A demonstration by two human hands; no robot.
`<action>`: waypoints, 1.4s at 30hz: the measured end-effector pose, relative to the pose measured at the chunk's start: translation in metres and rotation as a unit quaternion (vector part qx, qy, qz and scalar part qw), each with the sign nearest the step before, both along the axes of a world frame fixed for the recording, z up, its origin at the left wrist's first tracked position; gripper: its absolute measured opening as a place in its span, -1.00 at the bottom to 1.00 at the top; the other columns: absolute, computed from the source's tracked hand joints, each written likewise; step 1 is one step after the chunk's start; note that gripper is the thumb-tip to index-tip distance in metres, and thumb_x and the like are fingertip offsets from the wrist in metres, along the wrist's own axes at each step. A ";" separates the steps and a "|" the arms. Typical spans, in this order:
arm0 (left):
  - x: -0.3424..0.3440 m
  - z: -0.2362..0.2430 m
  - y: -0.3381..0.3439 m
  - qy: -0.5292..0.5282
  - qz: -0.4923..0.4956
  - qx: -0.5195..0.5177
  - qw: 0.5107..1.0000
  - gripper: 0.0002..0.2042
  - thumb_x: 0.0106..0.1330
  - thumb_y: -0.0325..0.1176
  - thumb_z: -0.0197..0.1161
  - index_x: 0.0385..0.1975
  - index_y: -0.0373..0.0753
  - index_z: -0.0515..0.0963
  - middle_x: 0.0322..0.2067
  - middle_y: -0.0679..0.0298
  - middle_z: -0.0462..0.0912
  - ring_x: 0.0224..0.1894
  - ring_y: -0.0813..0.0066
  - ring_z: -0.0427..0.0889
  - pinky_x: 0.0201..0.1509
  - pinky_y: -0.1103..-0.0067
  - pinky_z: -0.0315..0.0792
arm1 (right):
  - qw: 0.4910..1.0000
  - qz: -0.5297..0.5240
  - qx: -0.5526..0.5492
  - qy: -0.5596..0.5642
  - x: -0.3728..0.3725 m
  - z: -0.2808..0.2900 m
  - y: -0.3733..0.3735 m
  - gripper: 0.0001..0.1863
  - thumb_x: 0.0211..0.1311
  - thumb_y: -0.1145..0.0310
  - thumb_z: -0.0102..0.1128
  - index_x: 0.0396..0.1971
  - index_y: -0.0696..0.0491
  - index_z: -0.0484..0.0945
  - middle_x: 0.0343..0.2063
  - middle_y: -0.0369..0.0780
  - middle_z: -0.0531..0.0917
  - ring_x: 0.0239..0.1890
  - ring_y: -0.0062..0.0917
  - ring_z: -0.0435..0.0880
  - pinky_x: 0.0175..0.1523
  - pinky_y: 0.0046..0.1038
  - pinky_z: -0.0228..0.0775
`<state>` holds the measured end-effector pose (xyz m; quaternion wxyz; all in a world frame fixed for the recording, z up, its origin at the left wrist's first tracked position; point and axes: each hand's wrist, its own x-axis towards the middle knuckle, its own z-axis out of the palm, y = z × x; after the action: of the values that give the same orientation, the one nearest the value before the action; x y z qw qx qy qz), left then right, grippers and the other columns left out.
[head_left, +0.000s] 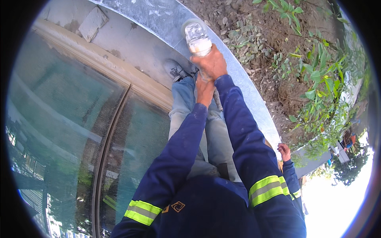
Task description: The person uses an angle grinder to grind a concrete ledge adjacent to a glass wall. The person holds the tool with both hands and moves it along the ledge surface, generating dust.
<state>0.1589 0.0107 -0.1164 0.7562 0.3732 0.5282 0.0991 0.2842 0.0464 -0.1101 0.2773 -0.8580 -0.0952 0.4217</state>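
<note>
A dust-whitened power tool, which looks like an angle grinder (197, 36), rests its round head on the top of a curved grey stone ledge (246, 81). My right hand (214, 63) is wrapped round the tool just behind that head. Closer to my body, my left hand (204, 91) is closed round the tool's rear part, mostly covered by the fingers. The disc's underside is hidden. Pale dust coats the ledge around the tool.
Left of the ledge run a lower stone strip with a loose slab piece (93, 23) and framed glass panels (71, 103). To the right lie soil (274, 59) and leafy shrubs (321, 85). Another person's hand (284, 151) shows at the right. My shoe (176, 70) stands beside the ledge.
</note>
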 end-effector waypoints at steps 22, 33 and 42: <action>-0.028 0.009 0.008 0.071 0.008 0.020 0.997 -0.40 0.50 -0.19 0.37 0.43 -0.34 0.39 0.18 0.17 0.66 0.16 0.35 0.66 0.21 0.42 0.55 | 0.993 0.085 -0.074 0.025 -0.025 0.024 0.034 -0.11 -0.10 -0.08 0.62 0.16 0.22 0.55 -0.10 0.17 0.81 0.02 0.12 0.82 0.16 -0.01 0.63; 0.008 0.029 0.015 0.055 0.015 -0.040 0.998 -0.42 0.23 -0.28 0.53 0.21 -0.36 0.50 0.00 -0.03 0.75 0.06 0.11 0.76 0.13 0.30 0.58 | 1.000 -0.002 -0.017 -0.015 -0.001 0.011 0.007 -0.11 -0.10 0.00 0.68 0.16 0.29 0.57 -0.05 0.16 0.81 0.05 0.05 0.83 0.18 -0.07 0.63; -0.011 0.034 0.041 0.104 0.039 -0.031 0.993 -0.40 0.22 -0.26 0.54 0.19 -0.40 0.48 -0.04 -0.04 0.76 -0.01 0.14 0.79 0.04 0.34 0.61 | 0.999 0.052 -0.012 0.012 -0.025 0.016 0.041 -0.08 -0.10 -0.03 0.66 0.18 0.30 0.55 -0.03 0.19 0.79 0.07 0.09 0.81 0.18 -0.06 0.61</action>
<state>0.1483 0.0520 -0.0822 0.7037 0.3372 0.6211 0.0725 0.2592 0.0876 -0.0940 0.2458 -0.8500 -0.1306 0.4472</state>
